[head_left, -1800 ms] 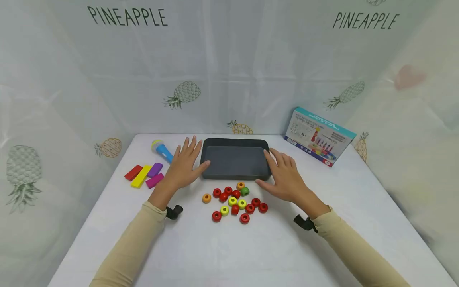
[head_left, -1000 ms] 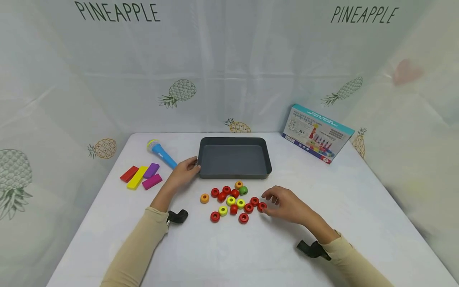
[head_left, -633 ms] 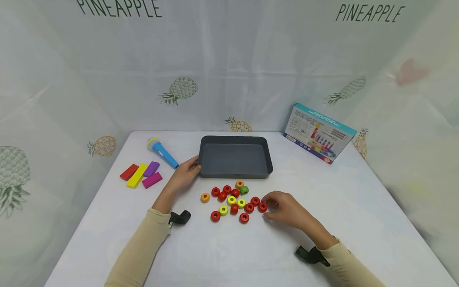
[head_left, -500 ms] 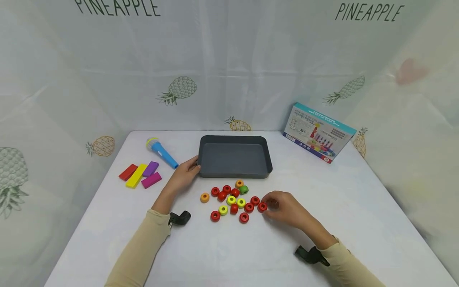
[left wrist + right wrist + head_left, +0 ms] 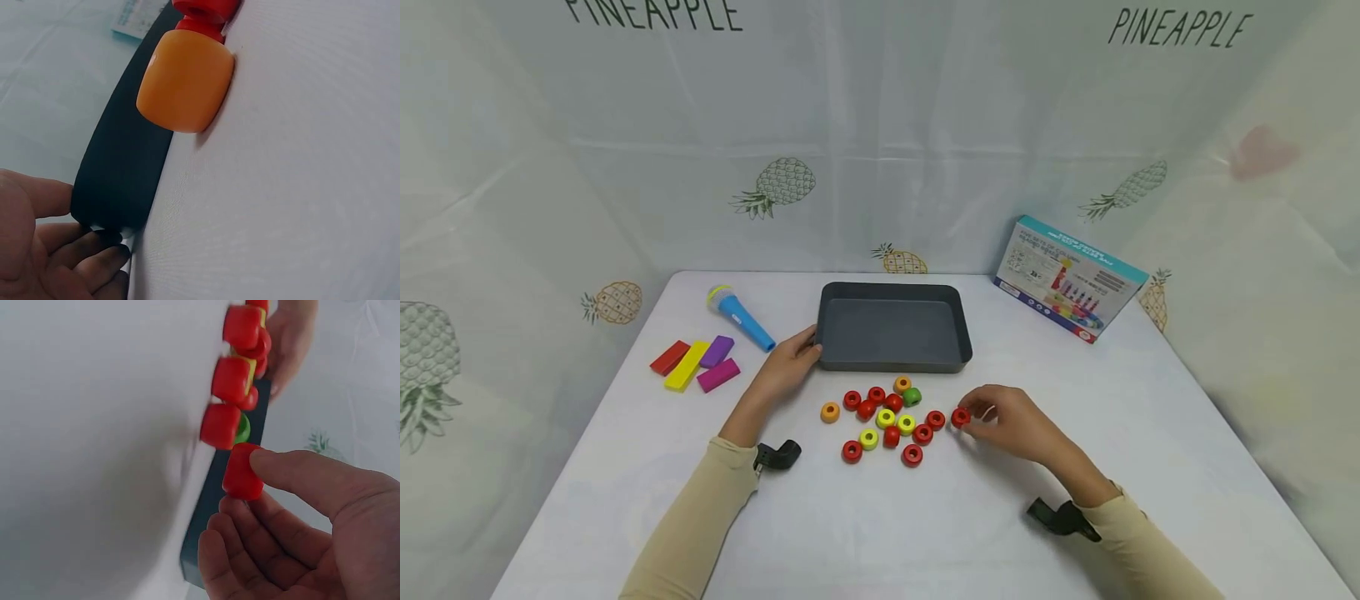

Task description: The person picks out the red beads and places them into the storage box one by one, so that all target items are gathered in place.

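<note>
On the table (image 5: 925,533) the tray (image 5: 891,328) holds nothing yet; the right hand (image 5: 1011,423) pinches one red bead (image 5: 959,417) just above the pile (image 5: 887,421), while the left hand (image 5: 786,371) grips the tray's corner.

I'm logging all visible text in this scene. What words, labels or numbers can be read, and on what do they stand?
"PINEAPPLE" on the backdrop sheet, upper left.
"PINEAPPLE" on the same sheet, upper right.
The print on the toy box: too small to read.
The toy microphone, tray and beads: no text visible.
</note>
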`<state>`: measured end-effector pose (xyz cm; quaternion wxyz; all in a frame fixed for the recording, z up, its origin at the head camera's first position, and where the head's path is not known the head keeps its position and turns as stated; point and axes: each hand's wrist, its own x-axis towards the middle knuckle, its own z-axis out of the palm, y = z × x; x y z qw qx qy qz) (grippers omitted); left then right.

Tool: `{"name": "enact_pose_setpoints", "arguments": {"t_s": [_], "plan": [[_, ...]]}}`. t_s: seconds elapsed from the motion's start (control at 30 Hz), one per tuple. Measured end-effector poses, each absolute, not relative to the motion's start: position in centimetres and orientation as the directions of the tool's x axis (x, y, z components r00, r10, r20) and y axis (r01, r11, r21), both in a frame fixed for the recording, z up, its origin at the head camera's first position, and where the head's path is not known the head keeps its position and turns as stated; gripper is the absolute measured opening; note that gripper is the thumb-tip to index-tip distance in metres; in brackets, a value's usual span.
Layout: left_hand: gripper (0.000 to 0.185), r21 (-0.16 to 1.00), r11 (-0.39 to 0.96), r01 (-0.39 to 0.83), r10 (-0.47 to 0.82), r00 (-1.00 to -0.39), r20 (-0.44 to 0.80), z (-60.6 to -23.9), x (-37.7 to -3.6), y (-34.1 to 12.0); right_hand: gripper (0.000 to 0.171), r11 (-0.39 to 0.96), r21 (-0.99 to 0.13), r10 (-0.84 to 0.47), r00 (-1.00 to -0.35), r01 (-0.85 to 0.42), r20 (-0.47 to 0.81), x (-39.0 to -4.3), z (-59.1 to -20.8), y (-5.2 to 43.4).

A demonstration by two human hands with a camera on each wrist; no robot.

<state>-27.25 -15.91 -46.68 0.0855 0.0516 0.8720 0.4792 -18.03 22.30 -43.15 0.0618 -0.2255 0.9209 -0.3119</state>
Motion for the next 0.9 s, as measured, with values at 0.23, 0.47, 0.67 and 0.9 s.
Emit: {"name": "enact_pose_setpoints", "arguments": {"t_s": [0.23, 0.47, 0.67, 0.9], "plan": [[0.058, 0.849, 0.528, -0.010, 0.155, -0.982, -0.108, -46.7, -27.2, -15.9, 0.022, 0.708, -0.598, -0.445, -0.895, -0.377, 0.036, -19.2, -42.3, 22.2], [0.058, 0.848, 0.530, 0.008, 0.160, -0.983, -0.091, -47.1, -27.3, -15.9, 0.022, 0.696, -0.595, -0.456, -0.888, -0.401, 0.065, -20.4, -42.2, 21.7], [0.058, 0.852, 0.524, -0.002, 0.155, -0.983, -0.098, -47.2, -27.3, -15.9, 0.022, 0.696, -0.588, -0.459, -0.885, -0.412, 0.077, -21.3, -41.7, 20.9], [0.058, 0.852, 0.524, -0.002, 0.151, -0.984, -0.095, -47.1, -27.1, -15.8, 0.021, 0.682, -0.577, -0.475, -0.872, -0.450, 0.119, -22.7, -41.1, 20.5]]}}
